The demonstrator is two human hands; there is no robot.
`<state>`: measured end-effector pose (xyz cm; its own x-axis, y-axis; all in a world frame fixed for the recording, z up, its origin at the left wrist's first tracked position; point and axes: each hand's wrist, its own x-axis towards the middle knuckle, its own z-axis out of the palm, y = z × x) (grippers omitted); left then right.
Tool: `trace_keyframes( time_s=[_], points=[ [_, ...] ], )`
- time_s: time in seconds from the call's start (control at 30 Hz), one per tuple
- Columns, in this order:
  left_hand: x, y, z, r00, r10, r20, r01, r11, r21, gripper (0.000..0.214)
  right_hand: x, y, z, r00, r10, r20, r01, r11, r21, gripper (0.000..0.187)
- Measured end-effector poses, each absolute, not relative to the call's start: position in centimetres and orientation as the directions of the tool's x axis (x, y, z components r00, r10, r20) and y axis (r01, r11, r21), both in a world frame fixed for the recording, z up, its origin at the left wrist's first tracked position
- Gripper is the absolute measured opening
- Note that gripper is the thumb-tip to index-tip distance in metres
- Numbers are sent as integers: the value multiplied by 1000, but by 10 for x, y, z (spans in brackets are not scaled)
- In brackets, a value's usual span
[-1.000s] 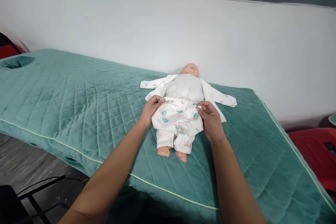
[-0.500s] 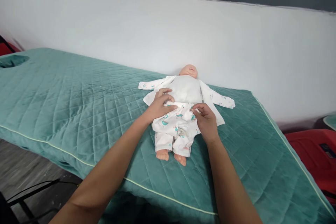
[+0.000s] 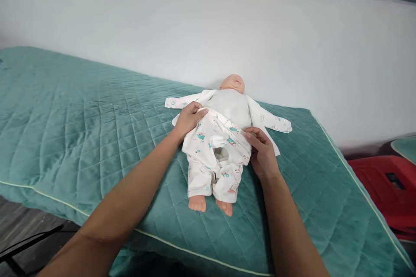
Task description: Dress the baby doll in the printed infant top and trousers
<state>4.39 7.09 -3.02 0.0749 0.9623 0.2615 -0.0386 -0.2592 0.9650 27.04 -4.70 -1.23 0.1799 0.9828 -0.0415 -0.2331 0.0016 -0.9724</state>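
Note:
A baby doll [image 3: 232,82] lies on its back, head toward the wall and bare feet toward me. It wears white printed baby pants [image 3: 224,138], with an opening at the crotch. My left hand [image 3: 190,119] pinches the waistband on the left, pulled up and outward over the belly. On the other side of the waist, my right hand [image 3: 261,149] has thumb and fingers closed on the pants' edge. The white printed baby jacket [image 3: 269,121] lies spread open under the grey-white torso [image 3: 231,104], its sleeves stretched out to both sides.
A green quilted cover [image 3: 123,143] with pale piping lies over the bed, which stands against a white wall [image 3: 130,21]. At the right, a red plastic object [image 3: 380,181] stands beside the bed. A black metal frame [image 3: 29,244] is on the floor at lower left.
My left hand has lifted its side of the waistband up and to the left, widening the pants. My right hand stays at the right side of the waist. The camera view has shifted slightly.

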Motion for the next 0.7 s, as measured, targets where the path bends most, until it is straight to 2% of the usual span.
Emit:
trace_keyframes(
  time_s=[0.2, 0.53, 0.6, 0.7],
  points=[
    [38, 68, -32, 102, 982, 159, -140, -144, 980, 35, 273, -49, -13, 208, 978, 32, -345, 104, -933, 29],
    [33, 63, -32, 208, 968, 140, -178, -103, 979, 32, 278, -24, 11, 152, 974, 166, -9, 169, -986, 23],
    [33, 64, -34, 208, 969, 132, -190, -93, 977, 31, 278, -18, 10, 168, 968, 186, 4, 188, -982, 22],
    [33, 67, -37, 187, 975, 116, -203, -77, 976, 31, 274, -15, -1, 213, 964, 156, -70, 175, -982, 25]
  ],
)
